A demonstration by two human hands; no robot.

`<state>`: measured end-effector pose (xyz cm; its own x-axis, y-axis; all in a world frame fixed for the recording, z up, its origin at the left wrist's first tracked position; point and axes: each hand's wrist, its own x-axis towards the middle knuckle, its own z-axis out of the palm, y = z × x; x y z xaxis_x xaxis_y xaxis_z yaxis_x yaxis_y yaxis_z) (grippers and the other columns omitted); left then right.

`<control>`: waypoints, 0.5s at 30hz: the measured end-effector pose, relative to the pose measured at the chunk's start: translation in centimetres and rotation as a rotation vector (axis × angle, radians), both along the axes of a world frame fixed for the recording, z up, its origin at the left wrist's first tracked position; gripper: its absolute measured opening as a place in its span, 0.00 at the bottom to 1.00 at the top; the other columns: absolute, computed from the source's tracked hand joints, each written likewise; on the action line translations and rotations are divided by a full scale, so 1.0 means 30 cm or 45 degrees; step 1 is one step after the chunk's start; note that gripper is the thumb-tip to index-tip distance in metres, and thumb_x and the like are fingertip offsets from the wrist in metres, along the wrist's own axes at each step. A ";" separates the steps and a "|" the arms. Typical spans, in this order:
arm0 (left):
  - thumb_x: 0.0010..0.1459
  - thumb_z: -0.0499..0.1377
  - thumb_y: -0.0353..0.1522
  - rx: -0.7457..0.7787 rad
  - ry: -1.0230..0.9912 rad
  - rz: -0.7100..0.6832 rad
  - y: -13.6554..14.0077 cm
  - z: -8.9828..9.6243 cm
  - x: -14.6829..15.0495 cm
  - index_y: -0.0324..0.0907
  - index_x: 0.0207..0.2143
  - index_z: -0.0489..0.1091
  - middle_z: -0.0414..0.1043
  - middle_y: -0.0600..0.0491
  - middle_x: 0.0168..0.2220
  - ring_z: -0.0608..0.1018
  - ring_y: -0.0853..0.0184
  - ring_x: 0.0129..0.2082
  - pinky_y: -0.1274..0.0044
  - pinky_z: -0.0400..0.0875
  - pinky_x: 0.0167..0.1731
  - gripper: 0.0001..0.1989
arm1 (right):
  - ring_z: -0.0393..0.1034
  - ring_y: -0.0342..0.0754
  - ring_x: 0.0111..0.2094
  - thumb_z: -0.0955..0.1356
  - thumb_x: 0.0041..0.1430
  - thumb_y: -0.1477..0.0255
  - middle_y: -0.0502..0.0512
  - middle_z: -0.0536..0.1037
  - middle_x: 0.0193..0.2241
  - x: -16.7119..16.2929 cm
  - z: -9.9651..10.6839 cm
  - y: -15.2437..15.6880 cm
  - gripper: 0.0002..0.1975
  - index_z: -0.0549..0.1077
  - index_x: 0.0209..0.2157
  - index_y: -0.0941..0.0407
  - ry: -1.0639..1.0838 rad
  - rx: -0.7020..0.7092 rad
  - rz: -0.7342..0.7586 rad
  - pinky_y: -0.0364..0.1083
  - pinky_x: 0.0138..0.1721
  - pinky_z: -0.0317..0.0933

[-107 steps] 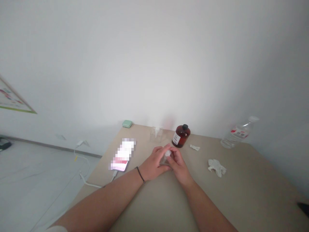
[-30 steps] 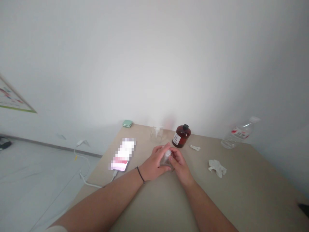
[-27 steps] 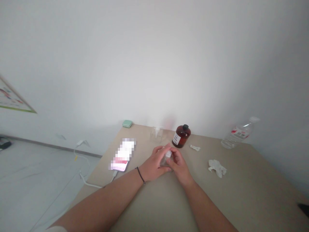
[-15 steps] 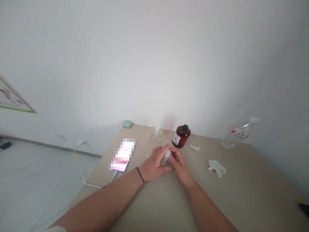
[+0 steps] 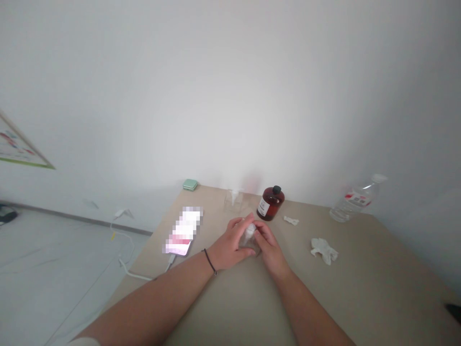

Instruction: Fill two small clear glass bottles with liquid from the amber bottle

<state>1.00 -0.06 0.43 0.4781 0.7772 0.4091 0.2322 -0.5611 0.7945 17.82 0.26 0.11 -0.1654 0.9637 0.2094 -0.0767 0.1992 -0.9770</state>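
Note:
A small clear bottle [image 5: 249,235] with a whitish top stands upright on the table between my hands. My left hand [image 5: 230,246] is wrapped round its left side, thumb across the front and fingers behind. My right hand [image 5: 270,249] is closed at the right of the top, thumb and fingers touching it; part of the bottle is hidden by the fingers. Just behind them is a brown bottle [image 5: 275,204] with a black cap and a white label. To its left stands a second clear, square-looking bottle [image 5: 229,203] with a white pump-like part.
A lit phone [image 5: 185,230] with a white cable [image 5: 139,276] lies at the left. The table [image 5: 234,307] meets the wall, where a small green case [image 5: 190,185] sits. Rightward are a twisted tissue scrap [image 5: 291,220], a crumpled tissue [image 5: 324,251] and a clear water bottle [image 5: 355,202].
My right thumb and fingers have shifted slightly to the right at the clear bottle's top, showing more of it. My left hand keeps its hold.

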 end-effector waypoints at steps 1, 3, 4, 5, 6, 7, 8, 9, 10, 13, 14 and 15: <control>0.55 0.65 0.32 0.003 0.000 -0.002 0.000 -0.001 0.000 0.50 0.69 0.40 0.51 0.44 0.65 0.54 0.52 0.65 0.53 0.52 0.63 0.47 | 0.70 0.51 0.43 0.69 0.56 0.54 0.53 0.76 0.41 -0.001 -0.001 0.000 0.18 0.72 0.43 0.50 0.002 0.000 0.007 0.51 0.46 0.64; 0.55 0.64 0.31 0.010 0.000 -0.006 -0.001 -0.001 0.001 0.51 0.69 0.40 0.50 0.44 0.66 0.54 0.52 0.65 0.53 0.53 0.63 0.46 | 0.70 0.52 0.44 0.71 0.54 0.54 0.54 0.76 0.43 -0.004 -0.002 0.001 0.20 0.71 0.44 0.50 0.005 0.006 0.030 0.52 0.47 0.64; 0.55 0.64 0.31 0.013 0.000 -0.008 -0.002 -0.001 0.001 0.51 0.68 0.41 0.50 0.44 0.66 0.54 0.52 0.65 0.53 0.53 0.63 0.46 | 0.70 0.53 0.45 0.72 0.53 0.55 0.54 0.76 0.43 -0.006 -0.003 0.001 0.21 0.71 0.44 0.50 0.006 0.011 0.038 0.52 0.48 0.64; 0.55 0.64 0.31 0.017 -0.002 -0.009 -0.002 0.000 0.002 0.51 0.68 0.41 0.50 0.44 0.66 0.54 0.52 0.65 0.53 0.54 0.63 0.46 | 0.70 0.53 0.45 0.72 0.52 0.55 0.54 0.76 0.44 -0.007 -0.003 0.000 0.21 0.71 0.44 0.50 0.005 0.016 0.043 0.52 0.48 0.64; 0.55 0.64 0.31 0.021 -0.003 -0.009 -0.003 0.001 0.002 0.51 0.68 0.41 0.49 0.44 0.66 0.54 0.53 0.65 0.54 0.54 0.63 0.46 | 0.70 0.53 0.46 0.73 0.52 0.56 0.55 0.76 0.44 -0.008 -0.003 0.000 0.21 0.71 0.44 0.50 0.001 0.016 0.043 0.52 0.48 0.64; 0.55 0.64 0.30 0.025 -0.005 -0.009 -0.003 0.002 0.003 0.51 0.68 0.41 0.49 0.44 0.67 0.55 0.53 0.64 0.54 0.54 0.63 0.46 | 0.70 0.53 0.46 0.72 0.53 0.56 0.54 0.76 0.44 -0.008 -0.003 -0.001 0.20 0.71 0.44 0.50 -0.004 0.012 0.043 0.52 0.48 0.64; 0.55 0.65 0.30 0.029 -0.006 -0.007 -0.004 0.004 0.003 0.50 0.68 0.41 0.49 0.44 0.67 0.55 0.53 0.64 0.54 0.53 0.63 0.46 | 0.70 0.52 0.45 0.72 0.54 0.56 0.54 0.76 0.43 -0.008 -0.003 -0.001 0.19 0.71 0.44 0.50 -0.009 0.006 0.046 0.52 0.48 0.64; 0.55 0.65 0.30 0.031 -0.007 -0.004 -0.004 0.005 0.004 0.50 0.68 0.42 0.49 0.44 0.67 0.55 0.53 0.64 0.55 0.53 0.64 0.46 | 0.70 0.52 0.45 0.72 0.54 0.56 0.54 0.76 0.43 -0.008 -0.004 -0.002 0.19 0.71 0.44 0.50 -0.012 0.002 0.049 0.52 0.48 0.64; 0.54 0.65 0.30 0.032 -0.008 -0.002 -0.004 0.006 0.004 0.50 0.68 0.42 0.49 0.44 0.67 0.55 0.53 0.64 0.55 0.53 0.64 0.46 | 0.70 0.51 0.44 0.71 0.55 0.56 0.53 0.76 0.43 -0.007 -0.004 -0.002 0.19 0.71 0.44 0.50 -0.012 -0.002 0.054 0.51 0.47 0.64; 0.55 0.65 0.30 0.032 -0.012 0.000 -0.003 0.009 0.006 0.50 0.68 0.43 0.49 0.44 0.67 0.55 0.54 0.64 0.55 0.53 0.64 0.45 | 0.71 0.50 0.43 0.71 0.56 0.56 0.52 0.76 0.41 -0.005 -0.005 -0.003 0.18 0.71 0.44 0.50 0.001 0.004 0.067 0.50 0.46 0.64; 0.54 0.65 0.30 0.034 -0.012 0.000 -0.003 0.009 0.006 0.49 0.68 0.43 0.49 0.44 0.67 0.55 0.54 0.64 0.55 0.53 0.64 0.45 | 0.70 0.50 0.43 0.71 0.56 0.56 0.52 0.76 0.41 -0.005 -0.006 -0.003 0.18 0.71 0.44 0.50 0.002 0.009 0.069 0.50 0.45 0.64; 0.54 0.65 0.30 0.037 -0.012 0.001 -0.003 0.010 0.006 0.49 0.68 0.43 0.49 0.44 0.67 0.55 0.53 0.64 0.55 0.53 0.63 0.45 | 0.70 0.50 0.43 0.71 0.56 0.56 0.52 0.76 0.42 -0.004 -0.006 -0.004 0.18 0.71 0.44 0.50 -0.002 0.013 0.070 0.50 0.46 0.65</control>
